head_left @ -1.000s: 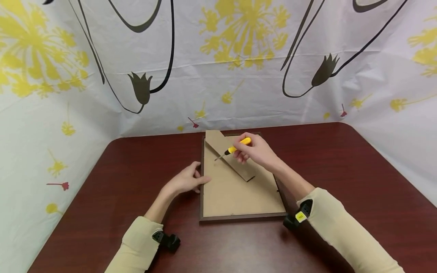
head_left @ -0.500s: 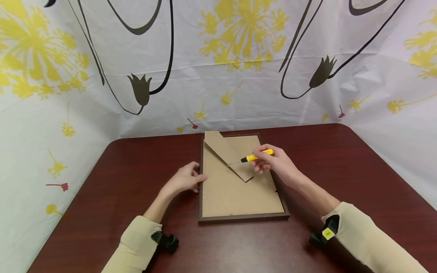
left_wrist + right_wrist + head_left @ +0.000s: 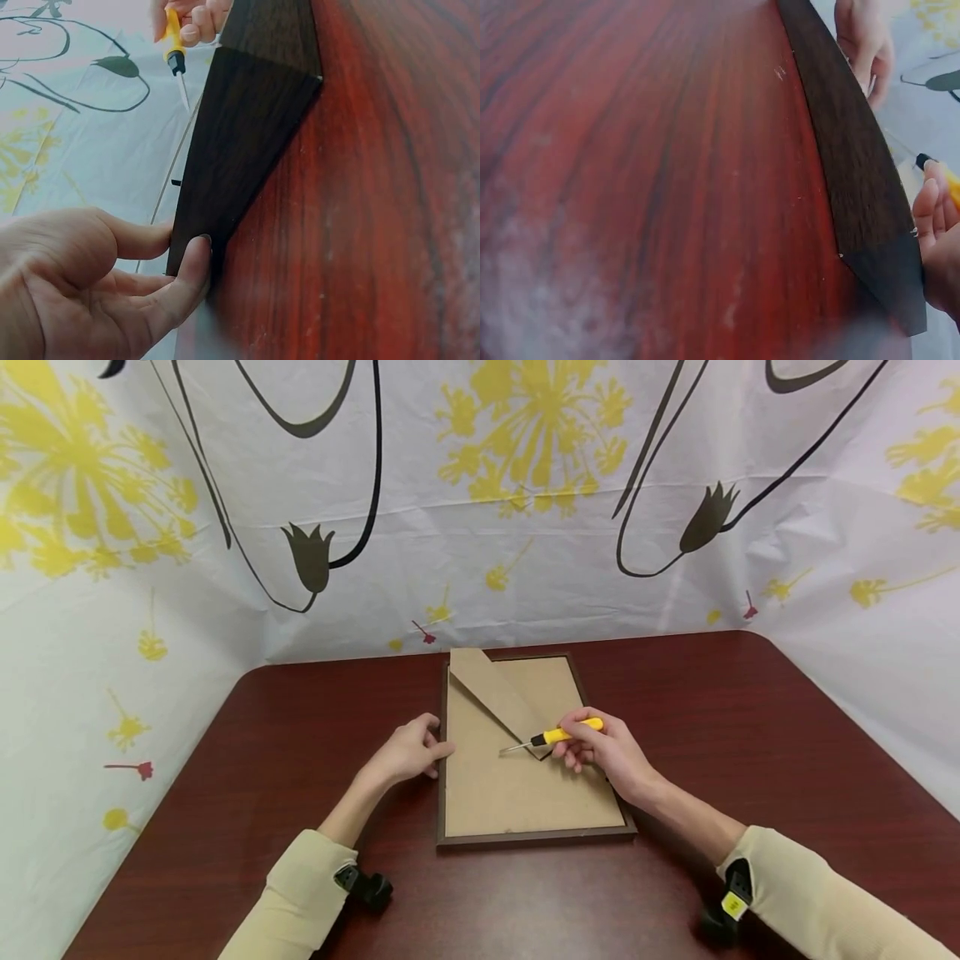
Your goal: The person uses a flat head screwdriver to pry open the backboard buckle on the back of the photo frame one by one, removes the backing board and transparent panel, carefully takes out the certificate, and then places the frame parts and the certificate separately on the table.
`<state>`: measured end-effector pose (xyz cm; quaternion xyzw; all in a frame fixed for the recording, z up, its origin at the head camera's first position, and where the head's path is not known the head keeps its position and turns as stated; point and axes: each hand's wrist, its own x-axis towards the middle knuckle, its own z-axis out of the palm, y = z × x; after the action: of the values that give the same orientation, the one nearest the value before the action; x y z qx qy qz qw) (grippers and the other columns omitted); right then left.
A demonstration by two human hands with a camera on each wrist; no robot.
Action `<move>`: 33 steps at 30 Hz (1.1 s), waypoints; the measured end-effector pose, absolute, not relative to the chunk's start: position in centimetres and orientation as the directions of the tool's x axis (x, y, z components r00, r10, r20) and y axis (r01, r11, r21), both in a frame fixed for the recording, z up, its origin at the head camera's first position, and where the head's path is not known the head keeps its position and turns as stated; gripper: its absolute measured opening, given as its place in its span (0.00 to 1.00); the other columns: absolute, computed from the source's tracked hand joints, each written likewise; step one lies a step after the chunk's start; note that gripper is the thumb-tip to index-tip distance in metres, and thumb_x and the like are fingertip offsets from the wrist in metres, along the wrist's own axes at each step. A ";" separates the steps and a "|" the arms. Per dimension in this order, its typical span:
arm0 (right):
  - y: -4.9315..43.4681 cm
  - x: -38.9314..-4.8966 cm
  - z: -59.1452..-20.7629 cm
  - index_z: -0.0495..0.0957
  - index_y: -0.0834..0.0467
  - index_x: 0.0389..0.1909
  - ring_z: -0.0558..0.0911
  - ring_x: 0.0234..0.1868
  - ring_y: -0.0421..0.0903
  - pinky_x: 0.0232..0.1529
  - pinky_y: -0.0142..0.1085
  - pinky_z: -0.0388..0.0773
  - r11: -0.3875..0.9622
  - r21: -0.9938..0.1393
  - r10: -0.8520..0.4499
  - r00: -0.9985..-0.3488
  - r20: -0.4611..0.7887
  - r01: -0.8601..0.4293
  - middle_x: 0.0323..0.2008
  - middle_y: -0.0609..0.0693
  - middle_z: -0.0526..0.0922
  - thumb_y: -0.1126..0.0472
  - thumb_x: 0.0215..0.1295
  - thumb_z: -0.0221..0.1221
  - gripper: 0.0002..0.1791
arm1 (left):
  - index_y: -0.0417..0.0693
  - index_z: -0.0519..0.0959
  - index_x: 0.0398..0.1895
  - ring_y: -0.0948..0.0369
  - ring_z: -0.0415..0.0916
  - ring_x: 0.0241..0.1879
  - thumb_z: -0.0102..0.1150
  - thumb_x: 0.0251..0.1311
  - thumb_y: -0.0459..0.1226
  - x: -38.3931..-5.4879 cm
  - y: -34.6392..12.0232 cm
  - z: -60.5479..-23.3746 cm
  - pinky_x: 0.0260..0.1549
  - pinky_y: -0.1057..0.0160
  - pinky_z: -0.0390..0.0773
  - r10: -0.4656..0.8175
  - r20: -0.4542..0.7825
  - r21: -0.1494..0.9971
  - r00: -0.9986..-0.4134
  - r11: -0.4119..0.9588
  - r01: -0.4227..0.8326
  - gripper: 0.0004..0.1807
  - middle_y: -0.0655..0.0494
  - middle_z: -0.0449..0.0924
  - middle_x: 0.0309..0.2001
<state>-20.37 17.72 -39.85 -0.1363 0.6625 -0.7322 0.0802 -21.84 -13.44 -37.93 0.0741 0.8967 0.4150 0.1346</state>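
Picture frame [image 3: 537, 837], dark-rimmed, face down near the far edge of the reddish-brown table [image 3: 337, 710]; tan backing board [image 3: 517, 802] uppermost. Flap [image 3: 495, 693] of the same tan lies diagonally over the board from the far left corner, hiding a strip of it. Small dark tab [image 3: 177, 182] juts from the rim's inner side in the left wrist view.

Screwdriver [image 3: 562, 735], yellow handle, black collar, across the flap's near end; tip points left above bare board. Contact there: cannot tell. Right hand [image 3: 603, 747] has fingers and thumb clamped on the handle, blocking part of the right rim from the head view. Left hand [image 3: 408, 750] pinches the left rim, thumb on top, fingers at the outer side.

Outward: pale sleeves, a dark camera [image 3: 367, 889] at the left wrist. Flower-printed white sheet [image 3: 450, 468] behind the table.
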 end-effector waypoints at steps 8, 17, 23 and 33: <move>18.0 -21.0 -40.2 0.73 0.67 0.43 0.79 0.23 0.44 0.25 0.31 0.78 -0.103 -0.988 -0.325 -0.935 0.139 -0.111 0.28 0.59 0.84 0.61 0.76 0.56 0.10 | 0.26 0.61 0.67 0.58 0.83 0.24 0.59 0.71 0.35 -20.8 -13.1 -37.9 0.51 0.48 0.78 0.257 -0.173 0.747 -0.951 0.663 0.043 0.30 0.49 0.78 0.34; 19.7 -23.3 -40.4 0.73 0.68 0.44 0.81 0.26 0.44 0.26 0.31 0.77 -0.173 -0.979 -0.396 -0.902 0.171 -0.110 0.30 0.58 0.85 0.62 0.76 0.55 0.10 | 0.19 0.56 0.63 0.58 0.83 0.21 0.58 0.72 0.34 -17.4 -11.9 -37.8 0.31 0.62 0.75 0.251 -0.178 0.760 -0.952 0.649 0.029 0.31 0.49 0.78 0.23; 20.2 -23.5 -40.2 0.74 0.66 0.44 0.81 0.26 0.44 0.27 0.31 0.77 -0.184 -0.976 -0.431 -0.883 0.185 -0.114 0.29 0.57 0.85 0.63 0.77 0.53 0.08 | 0.22 0.59 0.60 0.57 0.82 0.29 0.63 0.69 0.39 -16.8 -12.1 -37.4 0.36 0.58 0.75 0.216 -0.160 0.717 -0.963 0.696 0.037 0.32 0.47 0.77 0.30; 20.6 -19.3 -38.5 0.73 0.66 0.43 0.79 0.24 0.44 0.26 0.31 0.77 -0.122 -0.984 -0.372 -0.914 0.163 -0.127 0.28 0.56 0.84 0.62 0.77 0.54 0.09 | 0.36 0.70 0.63 0.45 0.69 0.59 0.64 0.66 0.31 -18.4 -14.3 -36.5 0.59 0.46 0.70 0.285 0.054 0.659 -0.957 0.710 0.248 0.24 0.40 0.68 0.57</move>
<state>-19.32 20.60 -38.53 -0.1896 0.6572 -0.7246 0.0846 -18.40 -14.28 -36.50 0.1441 0.9243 0.3524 0.0258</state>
